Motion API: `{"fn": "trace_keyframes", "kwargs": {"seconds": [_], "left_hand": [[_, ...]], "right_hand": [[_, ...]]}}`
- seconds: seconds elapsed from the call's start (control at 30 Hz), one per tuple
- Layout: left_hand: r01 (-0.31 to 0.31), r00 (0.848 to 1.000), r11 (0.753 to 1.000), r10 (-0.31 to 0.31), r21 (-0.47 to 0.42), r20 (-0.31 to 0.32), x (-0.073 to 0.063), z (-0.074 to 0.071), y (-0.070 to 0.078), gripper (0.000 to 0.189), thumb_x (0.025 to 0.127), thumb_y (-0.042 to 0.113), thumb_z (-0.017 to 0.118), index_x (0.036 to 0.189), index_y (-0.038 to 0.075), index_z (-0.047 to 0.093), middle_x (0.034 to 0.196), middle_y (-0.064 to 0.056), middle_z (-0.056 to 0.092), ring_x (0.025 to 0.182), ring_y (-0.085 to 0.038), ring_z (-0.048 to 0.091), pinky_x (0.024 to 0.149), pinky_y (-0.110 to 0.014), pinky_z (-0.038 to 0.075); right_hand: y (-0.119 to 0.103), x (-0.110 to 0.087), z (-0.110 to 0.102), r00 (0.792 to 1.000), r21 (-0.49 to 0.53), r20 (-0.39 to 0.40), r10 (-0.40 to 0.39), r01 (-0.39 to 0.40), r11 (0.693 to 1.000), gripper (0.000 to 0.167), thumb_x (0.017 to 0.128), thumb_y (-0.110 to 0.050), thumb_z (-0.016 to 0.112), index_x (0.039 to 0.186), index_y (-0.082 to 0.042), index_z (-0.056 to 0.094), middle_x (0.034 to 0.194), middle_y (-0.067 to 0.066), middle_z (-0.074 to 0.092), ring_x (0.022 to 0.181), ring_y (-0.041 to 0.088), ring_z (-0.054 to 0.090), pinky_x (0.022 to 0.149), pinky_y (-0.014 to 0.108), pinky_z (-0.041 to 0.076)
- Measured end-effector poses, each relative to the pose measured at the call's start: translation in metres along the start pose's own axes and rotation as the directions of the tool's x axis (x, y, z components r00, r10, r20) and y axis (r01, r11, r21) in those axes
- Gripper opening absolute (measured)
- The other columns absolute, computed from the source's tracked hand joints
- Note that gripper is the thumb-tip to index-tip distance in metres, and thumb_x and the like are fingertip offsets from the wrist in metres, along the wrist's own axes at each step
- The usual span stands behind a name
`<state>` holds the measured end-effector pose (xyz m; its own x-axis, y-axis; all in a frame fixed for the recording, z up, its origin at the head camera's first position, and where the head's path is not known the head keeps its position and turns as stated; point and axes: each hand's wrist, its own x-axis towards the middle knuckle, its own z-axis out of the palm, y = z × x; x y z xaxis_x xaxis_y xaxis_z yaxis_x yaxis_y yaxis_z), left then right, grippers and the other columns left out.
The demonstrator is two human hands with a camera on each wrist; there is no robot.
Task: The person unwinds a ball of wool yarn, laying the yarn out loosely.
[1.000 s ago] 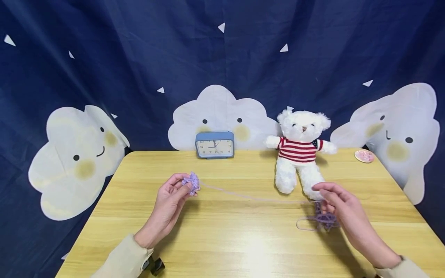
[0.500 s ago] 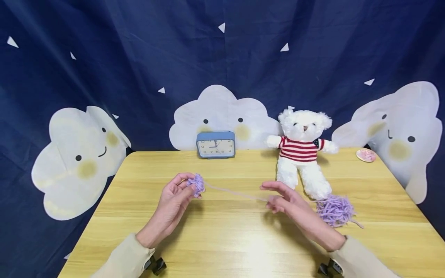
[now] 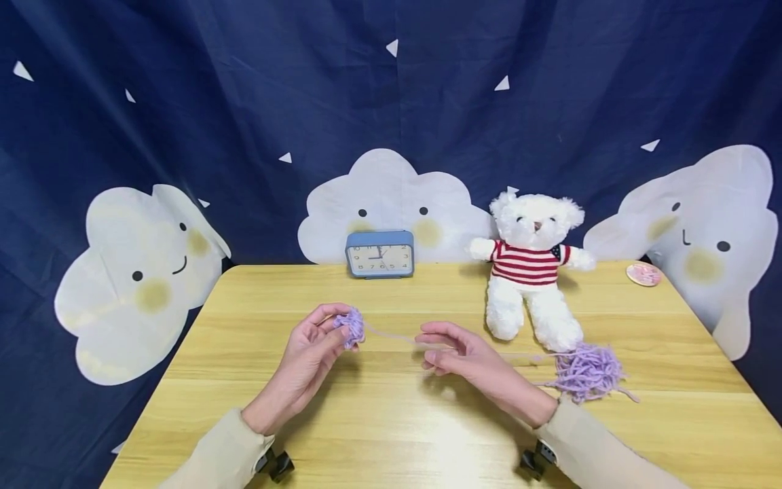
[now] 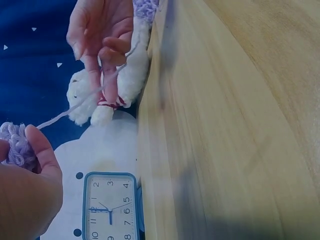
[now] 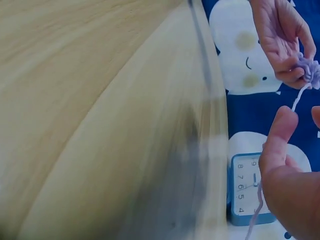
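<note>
My left hand (image 3: 305, 360) pinches a small wound bundle of purple yarn (image 3: 352, 327) between thumb and fingers, above the table. From it a slack yarn strand (image 3: 391, 335) runs right to my right hand (image 3: 479, 363). That hand hovers with its thumb apart from the long fingers, some fingers loosely bent, and the strand passes across them, as the left wrist view shows. Behind the hand the strand continues to a loose purple yarn pile (image 3: 589, 372) on the table. In the right wrist view, the strand (image 5: 259, 200) hangs past my thumb side.
A blue alarm clock (image 3: 380, 255) stands at the table's back edge. Right of it sits a white teddy bear (image 3: 525, 265) in a striped shirt, its foot close to the yarn pile. A round pink disc (image 3: 643, 274) lies at the back right corner of the wooden table (image 3: 391, 435).
My right hand has moved left along the strand, from beside the yarn pile towards my left hand, and the strand has slackened. The left hand and its bundle have shifted slightly right.
</note>
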<state>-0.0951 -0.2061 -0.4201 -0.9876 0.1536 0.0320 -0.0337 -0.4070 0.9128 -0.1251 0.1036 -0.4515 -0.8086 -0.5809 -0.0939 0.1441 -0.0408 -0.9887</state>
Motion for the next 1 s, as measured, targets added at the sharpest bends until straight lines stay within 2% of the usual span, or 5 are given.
{"fn": "trace_keyframes", "kwargs": {"seconds": [0.23,0.43,0.53,0.67,1.0], "left_hand": [[0.003,1.000,1.000,-0.003,0.004,0.019,0.000,-0.001,-0.001,0.032,0.105,-0.007,0.063,0.136,0.002,0.060,0.120,-0.009,0.068,0.096,-0.018,0.065,0.078,-0.025,0.060],[0.005,1.000,1.000,-0.005,0.027,-0.006,-0.001,-0.004,-0.003,0.033,0.104,-0.007,0.063,0.135,0.003,0.062,0.120,-0.009,0.067,0.100,-0.016,0.064,0.082,-0.024,0.060],[0.006,1.000,1.000,-0.006,0.004,-0.008,-0.001,-0.005,-0.003,0.036,0.102,-0.009,0.061,0.137,0.002,0.061,0.123,-0.011,0.064,0.106,-0.019,0.065,0.091,-0.030,0.062],[0.004,1.000,0.999,-0.004,-0.047,-0.002,-0.002,-0.006,-0.002,0.039,0.101,-0.013,0.057,0.138,0.000,0.059,0.124,-0.014,0.059,0.107,-0.023,0.067,0.097,-0.040,0.063],[-0.025,0.999,0.991,0.021,-0.135,-0.030,-0.003,-0.007,0.001,0.047,0.098,-0.017,0.050,0.144,-0.008,0.049,0.130,-0.021,0.051,0.110,-0.030,0.069,0.098,-0.042,0.063]], "right_hand": [[-0.005,-0.005,-0.006,0.999,-0.044,-0.048,-0.005,0.003,0.999,0.036,0.105,-0.010,0.071,0.131,0.014,0.064,0.104,0.021,0.074,0.087,0.016,0.070,0.083,0.033,0.065],[-0.013,-0.017,-0.016,0.987,-0.092,-0.158,-0.037,0.022,0.995,0.025,0.106,-0.009,0.070,0.118,0.013,0.069,0.097,0.014,0.073,0.082,0.014,0.068,0.078,0.029,0.064],[-0.019,-0.025,-0.021,0.976,-0.088,-0.212,-0.051,0.033,0.996,0.020,0.107,-0.009,0.069,0.116,0.009,0.069,0.094,0.007,0.072,0.082,0.013,0.067,0.077,0.028,0.063],[-0.026,-0.035,-0.029,0.959,-0.093,-0.274,-0.077,0.053,0.994,0.012,0.108,-0.010,0.068,0.111,0.001,0.072,0.092,0.008,0.070,0.080,0.014,0.066,0.075,0.027,0.063],[-0.027,-0.057,-0.054,0.921,-0.135,-0.375,-0.106,0.059,0.989,0.020,0.111,-0.012,0.065,0.111,0.008,0.070,0.088,0.006,0.069,0.078,0.014,0.064,0.070,0.027,0.061]]}}
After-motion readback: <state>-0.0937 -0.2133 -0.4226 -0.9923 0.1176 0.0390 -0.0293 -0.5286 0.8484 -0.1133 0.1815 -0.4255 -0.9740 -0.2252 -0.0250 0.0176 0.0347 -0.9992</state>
